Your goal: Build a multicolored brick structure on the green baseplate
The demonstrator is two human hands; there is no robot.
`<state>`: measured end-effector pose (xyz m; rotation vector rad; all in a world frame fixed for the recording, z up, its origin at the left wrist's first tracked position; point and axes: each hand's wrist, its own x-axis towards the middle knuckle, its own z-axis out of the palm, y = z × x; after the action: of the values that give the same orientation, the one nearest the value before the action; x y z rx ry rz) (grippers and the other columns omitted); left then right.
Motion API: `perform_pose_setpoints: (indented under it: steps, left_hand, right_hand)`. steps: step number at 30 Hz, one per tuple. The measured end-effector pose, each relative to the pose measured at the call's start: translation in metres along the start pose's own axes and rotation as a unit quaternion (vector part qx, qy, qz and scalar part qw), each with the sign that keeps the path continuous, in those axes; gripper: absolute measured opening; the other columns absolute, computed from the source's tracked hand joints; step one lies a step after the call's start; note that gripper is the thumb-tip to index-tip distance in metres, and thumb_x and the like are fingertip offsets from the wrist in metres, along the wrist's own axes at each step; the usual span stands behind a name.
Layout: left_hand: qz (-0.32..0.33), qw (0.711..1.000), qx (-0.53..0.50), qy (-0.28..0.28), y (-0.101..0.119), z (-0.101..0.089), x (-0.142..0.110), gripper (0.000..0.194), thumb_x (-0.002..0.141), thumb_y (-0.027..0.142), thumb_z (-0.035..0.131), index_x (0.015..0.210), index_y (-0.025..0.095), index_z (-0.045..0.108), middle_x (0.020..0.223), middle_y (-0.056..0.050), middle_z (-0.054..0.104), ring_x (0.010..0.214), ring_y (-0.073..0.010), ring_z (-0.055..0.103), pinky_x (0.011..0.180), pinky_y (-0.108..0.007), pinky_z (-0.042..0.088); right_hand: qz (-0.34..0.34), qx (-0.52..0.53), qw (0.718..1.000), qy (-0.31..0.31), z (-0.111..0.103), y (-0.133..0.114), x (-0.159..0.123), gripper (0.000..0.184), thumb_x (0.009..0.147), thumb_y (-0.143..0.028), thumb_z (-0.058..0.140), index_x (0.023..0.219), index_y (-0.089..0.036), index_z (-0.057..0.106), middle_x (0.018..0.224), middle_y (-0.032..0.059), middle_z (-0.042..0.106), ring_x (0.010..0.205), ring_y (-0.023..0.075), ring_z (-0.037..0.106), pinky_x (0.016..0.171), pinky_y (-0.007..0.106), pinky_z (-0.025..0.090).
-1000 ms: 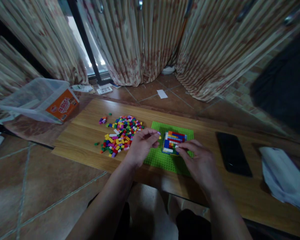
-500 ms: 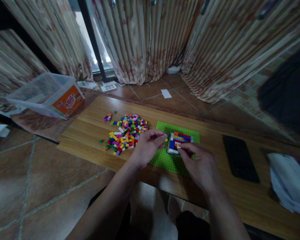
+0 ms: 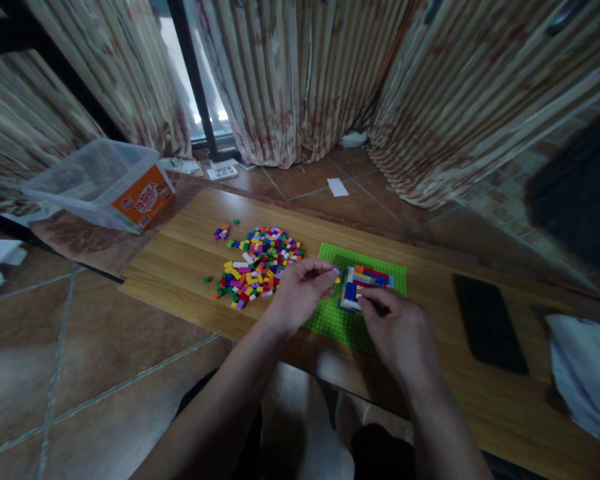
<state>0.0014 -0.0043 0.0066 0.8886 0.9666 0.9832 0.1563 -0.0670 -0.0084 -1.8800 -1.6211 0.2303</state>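
My left hand (image 3: 303, 293) is closed in a pinch on a small purple brick (image 3: 336, 271), with a bit of yellow showing just below it. It hovers over the left side of a green studded baseplate (image 3: 345, 333). On that plate stands a low rectangular build (image 3: 351, 292) of blue, white, red, orange and yellow bricks. The fingertips of my right hand (image 3: 403, 327) are pinched at the build's near side, on what looks like a small white brick (image 3: 359, 292). My right fingers cover part of the build.
A heap of loose coloured bricks (image 3: 260, 267) lies left of the baseplate on the wooden table (image 3: 170, 267). To the right are a black phone (image 3: 490, 323) and a white bundle (image 3: 587, 373). A clear plastic bin (image 3: 95, 180) with an orange label stands beyond the table's left end.
The whole view has shifted slightly, so things appear a little farther right. Both hands keep nearly the same place and grip over the baseplate.
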Motion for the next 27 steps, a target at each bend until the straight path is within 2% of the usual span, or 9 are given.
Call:
perform_pose_setpoints:
  steps: [5,14,20,27]
  left_hand:
    - [-0.008,1.0,-0.001,0.003,0.001,-0.001,0.001,0.014,0.07,0.023,0.075,0.075,0.014,0.066,0.062,0.003,0.059,0.055,-0.0075,0.054,0.057,-0.021,0.044]
    - [-0.002,1.0,-0.01,0.005,0.001,-0.001,0.001,0.015,0.069,0.023,0.075,0.074,0.014,0.065,0.061,0.003,0.058,0.054,-0.0076,0.053,0.056,-0.022,0.043]
    - [-0.003,1.0,-0.01,0.003,0.0,0.0,0.001,0.014,0.07,0.023,0.075,0.074,0.014,0.065,0.062,0.003,0.058,0.054,-0.0076,0.052,0.056,-0.022,0.043]
    - [-0.002,1.0,-0.005,0.001,0.001,-0.001,0.001,0.012,0.071,0.022,0.073,0.074,0.014,0.065,0.063,0.003,0.058,0.056,-0.0078,0.053,0.056,-0.022,0.043]
  right_hand:
    - [0.035,-0.028,0.999,0.001,0.0,-0.005,0.001,0.024,0.084,-0.033,0.055,0.086,-0.021,0.075,0.085,0.007,0.076,0.071,0.0226,0.068,0.068,0.035,0.048]
    - [0.035,-0.12,0.992,0.006,0.0,-0.011,-0.003,0.026,0.088,-0.035,0.051,0.088,-0.024,0.074,0.084,0.0069,0.076,0.064,0.0223,0.066,0.058,0.033,0.041]
    - [0.036,-0.087,0.995,0.022,0.003,-0.008,0.0,0.028,0.086,-0.038,0.053,0.085,-0.023,0.076,0.081,0.0089,0.076,0.066,0.025,0.068,0.062,0.035,0.045]
    - [0.068,-0.011,0.998,-0.007,-0.001,-0.006,-0.001,0.027,0.085,-0.041,0.057,0.091,-0.023,0.076,0.083,0.0068,0.077,0.071,0.0251,0.07,0.067,0.036,0.048]
